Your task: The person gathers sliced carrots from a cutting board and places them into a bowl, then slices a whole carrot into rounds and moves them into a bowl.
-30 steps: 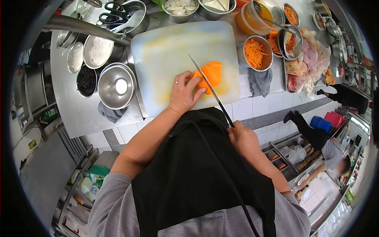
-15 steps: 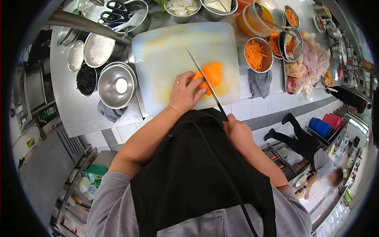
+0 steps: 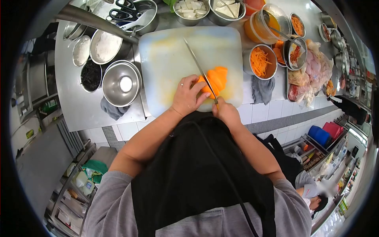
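On the white cutting board (image 3: pixel 166 59), my left hand (image 3: pixel 188 97) grips the near-left end of an orange carrot piece (image 3: pixel 204 87), fingers bent and thumb at its near side. Several thick carrot slices (image 3: pixel 219 77) lean together to the right of the blade. My right hand (image 3: pixel 227 112) is wrapped round the handle of a long kitchen knife (image 3: pixel 194 57), close to the board's front edge. The blade points away to the left and crosses the carrot just right of my left fingertips. Its lower edge is hidden among the carrot.
Right of the board stand a bowl of shredded carrot (image 3: pixel 260 62), a tub of orange liquid (image 3: pixel 256 29) and a tray of raw meat (image 3: pixel 312 69). Steel bowls (image 3: pixel 114 83) stand left. A metal pole (image 3: pixel 94 23) crosses the upper left. Behind on the right is another person (image 3: pixel 306 181).
My right hand has pushed the knife forward, bringing its handle closer to the carrot. My left hand keeps its grip. The view has shifted slightly, and the other person has moved.
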A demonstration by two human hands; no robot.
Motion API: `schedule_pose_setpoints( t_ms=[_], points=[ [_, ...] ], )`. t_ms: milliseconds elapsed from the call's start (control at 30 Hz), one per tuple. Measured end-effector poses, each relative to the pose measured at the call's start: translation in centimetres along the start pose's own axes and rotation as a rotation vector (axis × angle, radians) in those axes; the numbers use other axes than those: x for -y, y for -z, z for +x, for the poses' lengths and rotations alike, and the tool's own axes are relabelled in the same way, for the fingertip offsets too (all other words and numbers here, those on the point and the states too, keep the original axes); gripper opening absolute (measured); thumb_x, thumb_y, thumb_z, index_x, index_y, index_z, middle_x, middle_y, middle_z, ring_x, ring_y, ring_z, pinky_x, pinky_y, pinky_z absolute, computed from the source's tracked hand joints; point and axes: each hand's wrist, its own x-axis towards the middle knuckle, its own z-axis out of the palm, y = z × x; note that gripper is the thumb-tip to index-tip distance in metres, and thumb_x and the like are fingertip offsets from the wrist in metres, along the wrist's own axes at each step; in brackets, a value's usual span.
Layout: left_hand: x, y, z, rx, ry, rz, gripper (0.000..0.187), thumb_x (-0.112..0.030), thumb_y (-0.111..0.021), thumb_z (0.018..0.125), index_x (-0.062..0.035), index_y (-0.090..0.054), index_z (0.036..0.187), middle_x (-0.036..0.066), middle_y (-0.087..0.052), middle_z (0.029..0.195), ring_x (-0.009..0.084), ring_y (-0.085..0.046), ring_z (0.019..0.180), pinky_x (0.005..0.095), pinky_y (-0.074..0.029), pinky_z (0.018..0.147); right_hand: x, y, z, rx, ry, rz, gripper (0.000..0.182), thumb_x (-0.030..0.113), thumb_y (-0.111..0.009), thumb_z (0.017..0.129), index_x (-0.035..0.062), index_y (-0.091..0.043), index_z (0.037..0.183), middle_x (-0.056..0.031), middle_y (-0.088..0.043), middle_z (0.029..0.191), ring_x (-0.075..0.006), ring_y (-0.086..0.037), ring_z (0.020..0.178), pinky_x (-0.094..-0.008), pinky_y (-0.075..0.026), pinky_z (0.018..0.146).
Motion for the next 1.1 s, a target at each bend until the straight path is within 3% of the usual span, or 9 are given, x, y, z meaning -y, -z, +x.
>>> schedule_pose_setpoints(
  t_ms=[400,800,1100],
  points=[
    [-0.6,0.2,0.1,-0.016,0.036,-0.041,0.032,-0.022,-0.081,0.094,-0.0094,-0.071,0.121,0.018,-0.063,0.127,0.0383,-0.062,0.114,0.0473,-0.054,0.099,0.8,2.3,-1.5,-0.179,0.07,0.037,0.027,0.029,-0.065,0.104,0.0019,-0.061,0.107,-0.0279,-0.073,0.083,-0.052,-0.071,0.079,-0.0617,-0.057,0.075],
    [-0.4,0.3,0.1,-0.004,-0.017,0.024,0.028,-0.021,-0.079,0.098,-0.0066,-0.071,0.121,0.019,-0.06,0.129,0.0369,-0.062,0.114,0.0438,-0.057,0.095,-0.5,4.6,-8.8,-0.042,0.025,-0.057,0.027,0.029,-0.067,0.106,0.0036,-0.057,0.105,-0.0246,-0.072,0.077,-0.0481,-0.072,0.074,-0.0585,-0.058,0.069],
    [-0.4,0.3,0.2,0.005,-0.02,0.029,0.029,-0.018,-0.079,0.096,-0.0066,-0.072,0.121,0.019,-0.06,0.129,0.0372,-0.062,0.115,0.0449,-0.057,0.097,0.2,3.9,-8.1,0.001,-0.011,-0.109,0.026,0.027,-0.065,0.107,0.0024,-0.057,0.104,-0.0239,-0.073,0.077,-0.0474,-0.073,0.073,-0.0576,-0.059,0.069]
  ],
)
